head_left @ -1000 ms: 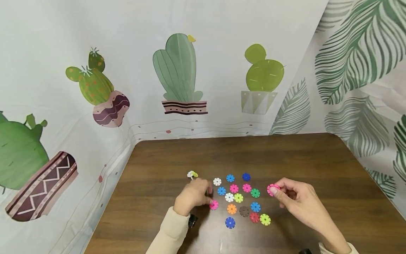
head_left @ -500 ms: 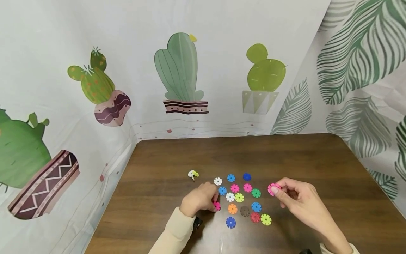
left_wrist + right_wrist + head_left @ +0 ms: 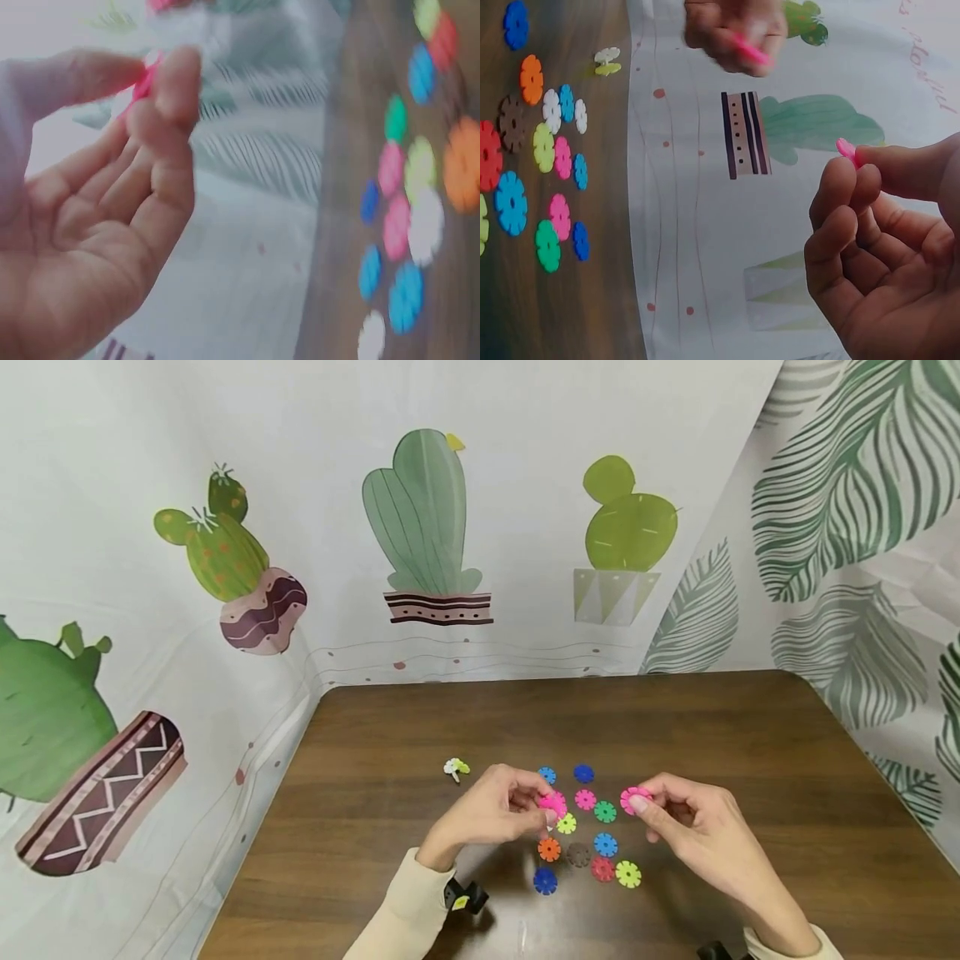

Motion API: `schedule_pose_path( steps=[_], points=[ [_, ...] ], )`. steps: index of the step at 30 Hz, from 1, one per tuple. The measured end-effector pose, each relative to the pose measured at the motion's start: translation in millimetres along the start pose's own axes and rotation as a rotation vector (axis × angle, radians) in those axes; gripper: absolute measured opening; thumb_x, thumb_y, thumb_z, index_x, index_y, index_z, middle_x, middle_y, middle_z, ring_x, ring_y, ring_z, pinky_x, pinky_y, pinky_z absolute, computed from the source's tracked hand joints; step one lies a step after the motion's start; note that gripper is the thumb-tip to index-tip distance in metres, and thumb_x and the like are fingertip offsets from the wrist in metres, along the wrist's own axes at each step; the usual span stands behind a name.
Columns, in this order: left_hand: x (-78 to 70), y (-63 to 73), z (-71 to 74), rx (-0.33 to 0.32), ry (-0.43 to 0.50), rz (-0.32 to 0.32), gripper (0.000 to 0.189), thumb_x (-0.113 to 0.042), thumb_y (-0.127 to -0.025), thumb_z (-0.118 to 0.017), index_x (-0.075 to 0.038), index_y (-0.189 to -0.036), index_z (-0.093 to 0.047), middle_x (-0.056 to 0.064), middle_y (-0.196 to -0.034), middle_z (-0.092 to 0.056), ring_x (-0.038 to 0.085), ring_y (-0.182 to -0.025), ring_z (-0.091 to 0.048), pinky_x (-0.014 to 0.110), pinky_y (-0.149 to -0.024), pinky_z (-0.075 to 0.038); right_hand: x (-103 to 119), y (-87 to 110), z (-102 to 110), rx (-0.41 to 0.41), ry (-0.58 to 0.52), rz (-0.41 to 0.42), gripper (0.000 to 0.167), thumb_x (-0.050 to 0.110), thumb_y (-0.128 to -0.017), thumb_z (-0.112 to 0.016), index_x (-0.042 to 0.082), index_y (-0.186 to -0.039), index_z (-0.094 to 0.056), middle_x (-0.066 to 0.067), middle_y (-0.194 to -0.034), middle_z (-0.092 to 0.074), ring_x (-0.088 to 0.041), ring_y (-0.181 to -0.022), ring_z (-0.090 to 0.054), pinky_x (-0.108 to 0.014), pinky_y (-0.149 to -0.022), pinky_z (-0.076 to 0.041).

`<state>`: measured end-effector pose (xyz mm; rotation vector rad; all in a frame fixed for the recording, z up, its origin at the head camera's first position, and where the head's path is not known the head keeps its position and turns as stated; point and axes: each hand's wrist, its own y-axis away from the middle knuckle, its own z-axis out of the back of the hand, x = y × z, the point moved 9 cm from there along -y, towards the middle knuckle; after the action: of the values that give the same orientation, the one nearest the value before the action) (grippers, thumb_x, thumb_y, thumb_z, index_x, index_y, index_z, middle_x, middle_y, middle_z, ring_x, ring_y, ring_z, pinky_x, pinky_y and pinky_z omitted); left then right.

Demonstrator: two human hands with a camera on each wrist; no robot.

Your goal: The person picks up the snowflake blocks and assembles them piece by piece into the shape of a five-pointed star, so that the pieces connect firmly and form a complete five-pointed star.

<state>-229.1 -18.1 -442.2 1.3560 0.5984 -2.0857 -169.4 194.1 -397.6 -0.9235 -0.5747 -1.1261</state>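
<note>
Between thumb and fingers, my left hand (image 3: 495, 810) pinches a pink notched plastic disc (image 3: 553, 806), raised above the table. Facing it, my right hand (image 3: 701, 827) pinches another pink notched disc (image 3: 634, 800), also off the table, with a gap between the two discs. The left wrist view shows the left hand's pink disc (image 3: 142, 82) edge-on and blurred. In the right wrist view a thin rim of the right hand's disc (image 3: 847, 150) shows past the fingertips. My left hand hides some of the loose discs from the head view.
Several loose notched discs lie below and between the hands, among them an orange disc (image 3: 549, 849), a brown disc (image 3: 578, 854), a green disc (image 3: 605, 812) and a dark blue disc (image 3: 545, 881). A joined white and yellow-green piece (image 3: 456, 768) sits farther left on the wooden table (image 3: 375, 727).
My left hand has picked up the pink disc from the left of the group and carried it up and right, towards my right hand. The right hand has shifted slightly left.
</note>
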Motion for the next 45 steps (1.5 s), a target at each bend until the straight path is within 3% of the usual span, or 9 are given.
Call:
schedule_pose_path(
  steps=[3,8,12,18,23,27,34,38,45],
  points=[
    [-14.5,3.4,-2.3,-0.038,0.135,-0.025,0.01,-0.007,-0.098,-0.072,0.001,-0.102,-0.077,0.025,-0.085,-0.077,0.004,-0.068,-0.074,0.022,-0.063,-0.06,8,-0.9,-4,0.002,-0.035,0.034,0.018,0.005,-0.097,-0.077,0.023,-0.099,-0.077,0.01,-0.069,-0.067,-0.005,-0.058,-0.063,-0.023,-0.049,-0.044],
    [-32.9,7.7,-11.7,-0.025,0.349,-0.066,0.022,-0.008,-0.103,-0.068,0.013,-0.096,-0.071,0.041,-0.081,-0.068,0.006,-0.064,-0.074,0.023,-0.059,-0.062,26,-1.1,-9,0.019,-0.09,0.128,0.022,0.0,-0.096,-0.077,0.021,-0.102,-0.077,0.01,-0.072,-0.069,-0.004,-0.06,-0.064,-0.023,-0.052,-0.047],
    [-45.2,9.4,-17.2,-0.037,0.444,-0.114,0.03,-0.009,-0.105,-0.066,0.018,-0.092,-0.066,0.046,-0.077,-0.06,0.003,-0.061,-0.072,0.021,-0.056,-0.06,42,1.3,-13,0.044,-0.14,0.236,0.029,-0.005,-0.094,-0.077,0.023,-0.102,-0.077,0.012,-0.077,-0.072,-0.002,-0.064,-0.065,-0.02,-0.059,-0.054],
    [-56.5,10.5,-21.5,-0.084,0.476,-0.153,0.034,-0.012,-0.105,-0.065,0.02,-0.094,-0.066,0.047,-0.075,-0.058,0.0,-0.059,-0.071,0.013,-0.054,-0.05,59,3.2,-13,0.01,-0.178,0.387,0.042,-0.015,-0.086,-0.078,0.023,-0.105,-0.077,0.012,-0.082,-0.073,0.001,-0.065,-0.064,-0.017,-0.061,-0.056],
    [-57.6,10.7,-23.0,-0.121,0.474,-0.142,0.033,-0.013,-0.105,-0.065,0.017,-0.093,-0.068,0.046,-0.074,-0.058,-0.001,-0.057,-0.07,0.013,-0.052,-0.05,62,2.7,-12,-0.031,-0.154,0.427,0.044,-0.017,-0.082,-0.079,0.022,-0.104,-0.077,0.012,-0.085,-0.074,0.001,-0.068,-0.065,-0.016,-0.064,-0.055],
    [-56.3,11.4,-26.1,-0.138,0.503,-0.121,0.034,-0.012,-0.104,-0.065,0.02,-0.093,-0.066,0.049,-0.075,-0.055,-0.001,-0.056,-0.069,0.013,-0.051,-0.048,66,4.4,-10,-0.096,-0.107,0.504,0.04,-0.015,-0.079,-0.083,0.018,-0.101,-0.078,0.011,-0.086,-0.075,0.002,-0.073,-0.065,-0.014,-0.069,-0.055],
    [-58.4,13.1,-32.8,-0.141,0.545,-0.114,0.034,-0.006,-0.102,-0.061,0.026,-0.094,-0.061,0.054,-0.077,-0.051,-0.001,-0.055,-0.068,0.014,-0.051,-0.044,80,9.3,-9,-0.186,-0.064,0.69,0.004,0.006,-0.095,-0.081,0.008,-0.097,-0.078,0.003,-0.084,-0.073,0.001,-0.076,-0.064,-0.012,-0.071,-0.055],
    [-59.3,13.7,-30.6,-0.145,0.531,-0.109,0.034,-0.008,-0.103,-0.063,0.024,-0.092,-0.064,0.052,-0.076,-0.053,-0.001,-0.053,-0.067,0.014,-0.05,-0.043,85,8.6,-10,-0.191,-0.056,0.731,0.015,0.02,-0.103,-0.074,0.007,-0.096,-0.079,0.001,-0.082,-0.074,-0.001,-0.075,-0.066,-0.011,-0.071,-0.055],
    [-59.4,14.4,-29.8,-0.11,0.516,-0.115,0.034,-0.008,-0.103,-0.065,0.023,-0.09,-0.066,0.049,-0.071,-0.053,-0.001,-0.05,-0.065,0.015,-0.045,-0.041,87,8.6,-12,-0.141,-0.069,0.745,0.02,0.025,-0.105,-0.07,0.01,-0.094,-0.079,0.002,-0.079,-0.073,0.0,-0.071,-0.062,-0.01,-0.064,-0.052]
  ],
)
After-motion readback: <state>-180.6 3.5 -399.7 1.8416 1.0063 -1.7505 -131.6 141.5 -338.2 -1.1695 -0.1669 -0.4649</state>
